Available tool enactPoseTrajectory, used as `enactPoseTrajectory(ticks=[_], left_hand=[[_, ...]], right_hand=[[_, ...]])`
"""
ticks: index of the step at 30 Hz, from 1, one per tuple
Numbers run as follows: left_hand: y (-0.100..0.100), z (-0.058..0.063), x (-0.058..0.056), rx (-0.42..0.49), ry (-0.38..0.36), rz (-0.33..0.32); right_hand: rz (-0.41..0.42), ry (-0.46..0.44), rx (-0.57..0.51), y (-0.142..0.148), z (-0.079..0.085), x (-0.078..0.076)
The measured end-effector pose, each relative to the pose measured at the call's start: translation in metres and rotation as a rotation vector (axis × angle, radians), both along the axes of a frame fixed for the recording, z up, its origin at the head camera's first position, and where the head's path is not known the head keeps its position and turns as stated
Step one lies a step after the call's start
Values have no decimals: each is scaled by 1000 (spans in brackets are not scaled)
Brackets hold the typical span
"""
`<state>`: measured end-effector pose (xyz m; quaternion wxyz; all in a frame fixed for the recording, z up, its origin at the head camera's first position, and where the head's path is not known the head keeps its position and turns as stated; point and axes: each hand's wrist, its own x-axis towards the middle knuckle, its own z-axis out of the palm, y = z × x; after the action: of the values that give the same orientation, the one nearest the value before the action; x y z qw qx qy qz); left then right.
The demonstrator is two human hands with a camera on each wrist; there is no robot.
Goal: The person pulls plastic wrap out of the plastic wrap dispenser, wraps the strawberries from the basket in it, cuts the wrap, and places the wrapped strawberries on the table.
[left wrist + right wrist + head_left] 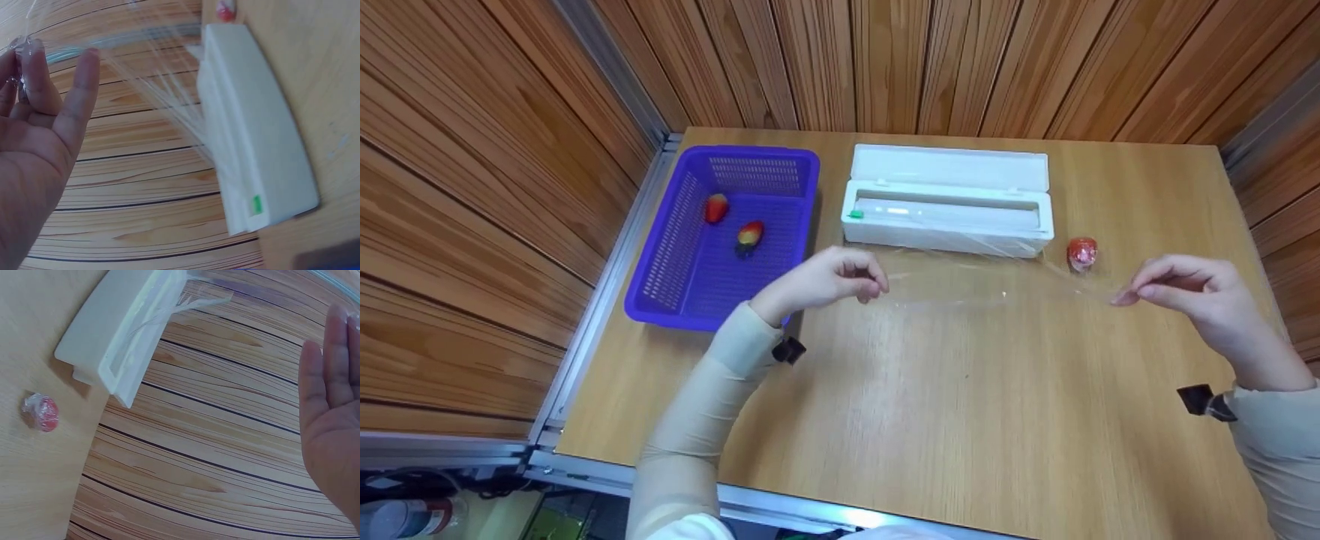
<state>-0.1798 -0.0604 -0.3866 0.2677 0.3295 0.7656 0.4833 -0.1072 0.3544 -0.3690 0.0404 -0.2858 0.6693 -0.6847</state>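
Film (952, 289) is pinched by left hand (832, 277), pinched by right hand (1200, 296) too, stretched between them from the box (949, 166), two strawberries (716, 208) seen in the basket (802, 157)

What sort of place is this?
It looks like a little work booth, though I can't be sure. Wood-patterned panels stand around three sides of the table, and metal rails run along its left and front edges.
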Motion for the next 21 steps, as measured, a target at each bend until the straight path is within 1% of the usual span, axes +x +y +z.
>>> enactPoseTrajectory(ticks=[2,3,4,6,8,9,10,11,13,14,18,21], left_hand=[[3,-11,2,-12,-28,-16],[5,-14,4,-20,-48,-21],[6,-19,5,-27,-65,-23],[10,-31,6,-38,-94,-28],[16,-43,8,-38,-130,-34],[18,-48,9,-41,-158,-33],[21,-57,8,-37,-179,-38],[24,-64,9,-39,-191,-47],[29,-75,10,-40,-232,-60],[31,-80,11,-46,-247,-62],[39,-101,12,-91,-271,-51],[41,-115,12,-136,-269,-36]], right_hand=[[105,25,4,2,-7,-3],[152,33,9,3,-10,-4],[196,36,14,3,-12,-6],[256,28,38,3,-16,-7],[296,-8,59,3,-19,-6],[297,-35,81,3,-20,-5],[295,-59,103,2,-21,-4],[288,-80,130,2,-22,-3],[279,-105,173,0,-25,-2],[266,-110,221,0,-26,-2],[234,-86,379,-3,-34,0],[213,-120,501,-6,-44,2]])
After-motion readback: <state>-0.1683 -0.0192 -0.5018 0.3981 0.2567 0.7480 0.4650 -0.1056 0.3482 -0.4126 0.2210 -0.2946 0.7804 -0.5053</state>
